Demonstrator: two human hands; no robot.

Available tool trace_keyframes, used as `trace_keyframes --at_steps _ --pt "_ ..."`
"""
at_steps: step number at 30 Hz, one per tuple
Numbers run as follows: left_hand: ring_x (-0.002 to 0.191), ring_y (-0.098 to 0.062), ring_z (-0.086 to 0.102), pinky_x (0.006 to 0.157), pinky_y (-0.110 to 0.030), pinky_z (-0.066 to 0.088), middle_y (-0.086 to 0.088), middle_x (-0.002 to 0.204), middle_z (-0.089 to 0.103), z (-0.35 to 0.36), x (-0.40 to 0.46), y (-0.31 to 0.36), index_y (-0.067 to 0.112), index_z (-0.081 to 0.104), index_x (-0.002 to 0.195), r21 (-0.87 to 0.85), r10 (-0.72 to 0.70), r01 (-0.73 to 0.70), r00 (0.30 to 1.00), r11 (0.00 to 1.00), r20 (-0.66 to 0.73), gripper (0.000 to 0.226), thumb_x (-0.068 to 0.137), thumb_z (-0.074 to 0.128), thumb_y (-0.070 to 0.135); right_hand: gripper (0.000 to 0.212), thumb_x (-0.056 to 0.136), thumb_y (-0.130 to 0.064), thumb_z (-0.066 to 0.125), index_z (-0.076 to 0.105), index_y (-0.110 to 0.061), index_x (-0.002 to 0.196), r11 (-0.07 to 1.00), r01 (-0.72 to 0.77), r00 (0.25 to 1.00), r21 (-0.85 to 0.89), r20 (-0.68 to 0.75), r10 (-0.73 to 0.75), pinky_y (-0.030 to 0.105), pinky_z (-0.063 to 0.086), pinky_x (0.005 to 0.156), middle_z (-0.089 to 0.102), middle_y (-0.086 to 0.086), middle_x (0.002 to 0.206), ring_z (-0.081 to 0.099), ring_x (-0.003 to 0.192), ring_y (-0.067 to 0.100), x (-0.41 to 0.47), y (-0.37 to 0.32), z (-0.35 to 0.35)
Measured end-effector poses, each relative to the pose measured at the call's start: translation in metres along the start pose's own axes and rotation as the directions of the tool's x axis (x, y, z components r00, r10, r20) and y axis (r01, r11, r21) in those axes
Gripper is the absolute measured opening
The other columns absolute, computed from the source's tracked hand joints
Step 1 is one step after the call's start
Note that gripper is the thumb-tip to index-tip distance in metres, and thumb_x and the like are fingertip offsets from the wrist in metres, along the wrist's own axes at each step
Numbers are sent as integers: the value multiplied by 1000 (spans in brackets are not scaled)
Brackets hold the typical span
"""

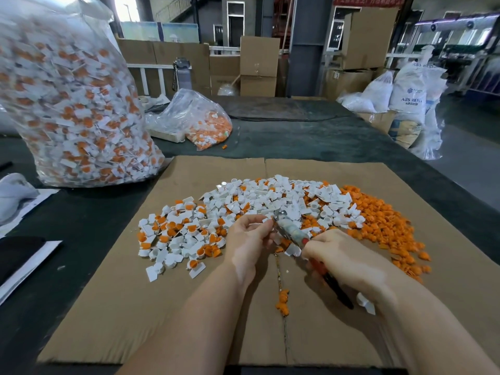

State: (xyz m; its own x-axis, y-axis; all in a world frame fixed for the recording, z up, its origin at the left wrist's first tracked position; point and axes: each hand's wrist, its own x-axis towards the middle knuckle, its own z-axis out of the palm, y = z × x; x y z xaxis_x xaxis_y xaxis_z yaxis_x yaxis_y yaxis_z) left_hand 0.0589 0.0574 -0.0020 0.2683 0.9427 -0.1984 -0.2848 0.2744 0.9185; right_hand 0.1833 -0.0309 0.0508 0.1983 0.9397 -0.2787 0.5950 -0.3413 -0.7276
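Forearms in close, pliers on a cap: the pull-apart step is on

Right hand (343, 261) nearest the lens, fingers wrapped tight round the red-and-black handles of the pliers (290, 231), which slant up and to the left across the gap between the hands. A spare white piece (366, 303) peeks out beneath the heel of that palm. At the nose of the tool the left hand (244, 239) comes in with fingers curled, thumb and fingertips pinching a small white cap (267, 220) right against the metal tip. The cap is mostly hidden by the fingers, so whether the jaws have already bitten on it cannot be told.

Out from there: a few orange plugs (282, 303) lie on the cardboard sheet (108, 307) between the wrists. Left of the hands sits the mixed pile (178, 234), white caps with orange centres in them. Beyond the hands, the white heap (270, 196), and to the right the orange heap (378, 220). On the dark table behind, a big clear bag (73, 104) packed with the same two-colour parts, and a smaller bag (200, 120) slumped open.

My read: this is sorting by colour, one piece at a time, and plenty of the mixed pile is left. The next move calls for a firm squeeze and a short pull or twist, with the left pinch steady so the cap does not spin or fly, then plug to the right, cap to the middle
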Motion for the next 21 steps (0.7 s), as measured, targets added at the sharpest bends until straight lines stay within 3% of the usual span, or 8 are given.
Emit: trace_keyframes --at_steps 5,9,13,21 --pt "45 -4 56 48 -14 48 -7 69 60 0 1 0 -4 54 109 6 -9 9 1000 1000 -10 21 90 58 0 22 86 -19 49 52 -11 65 998 -26 998 62 66 22 15 32 43 54 5 64 50 54 15 -1 0 -1" --pt "51 -5 57 50 -14 49 -7 73 61 -2 3 -3 -1 55 109 20 -18 19 999 1000 -34 20 89 58 1 24 87 -18 47 42 -14 64 995 35 999 -91 39 -32 23 33 50 52 5 66 46 57 17 -4 -5 3" --pt "49 -3 57 48 -14 48 -7 73 62 -3 3 -4 2 56 102 27 -19 20 999 999 -40 14 89 59 1 27 91 -20 47 34 -16 67 964 37 999 -263 -28 -45 23 27 48 39 1 64 36 55 15 -2 -6 9" --pt "58 -8 57 53 -16 50 -9 80 62 -3 -1 -3 3 57 103 77 5 -1 999 997 -54 13 90 58 5 29 93 -22 47 33 -21 68 951 51 988 -304 -126 -94 22 25 49 40 -2 69 37 55 10 5 3 19"
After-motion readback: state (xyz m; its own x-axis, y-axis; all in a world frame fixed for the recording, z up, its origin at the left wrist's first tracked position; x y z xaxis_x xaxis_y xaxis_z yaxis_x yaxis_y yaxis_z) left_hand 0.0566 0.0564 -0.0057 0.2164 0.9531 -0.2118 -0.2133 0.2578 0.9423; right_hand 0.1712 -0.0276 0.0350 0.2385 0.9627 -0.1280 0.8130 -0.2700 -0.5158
